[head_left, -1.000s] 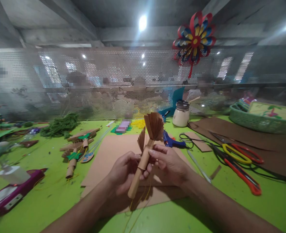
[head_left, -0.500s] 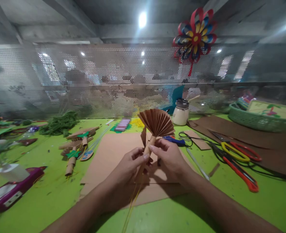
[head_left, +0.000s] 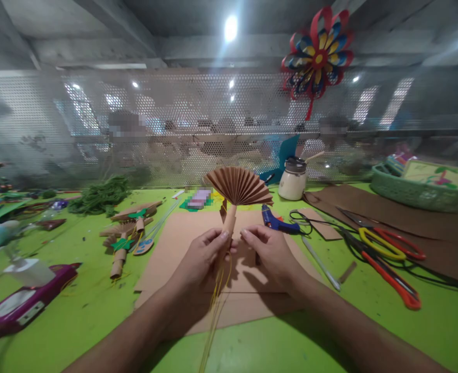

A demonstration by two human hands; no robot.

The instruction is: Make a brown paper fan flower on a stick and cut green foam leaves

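A pleated brown paper fan point(head_left: 239, 185) stands spread out over a rolled paper tube point(head_left: 229, 221) that serves as its stem. My left hand point(head_left: 200, 256) grips this tube between thumb and fingers. Yellow strings point(head_left: 211, 324) hang from below the tube toward the front edge of the view. Just right of the stem is my right hand point(head_left: 272, 254), apart from the tube, its thumb and fingertips drawn together; whatever is between them is too small to make out. Beneath both hands lie sheets of brown cardboard point(head_left: 174, 233).
A blue glue gun point(head_left: 278, 223) lies beyond my right hand. Farther right are scissors point(head_left: 382, 243), a red cutter point(head_left: 394, 282) and a green basket point(head_left: 423, 191). Finished-looking paper figures point(head_left: 120, 248), green yarn point(head_left: 100, 196) and a purple power strip point(head_left: 30, 300) are on the left.
My right hand has come off the tube and moved slightly right. The fan has turned to face me more fully and shifted a little left, still in my left hand.
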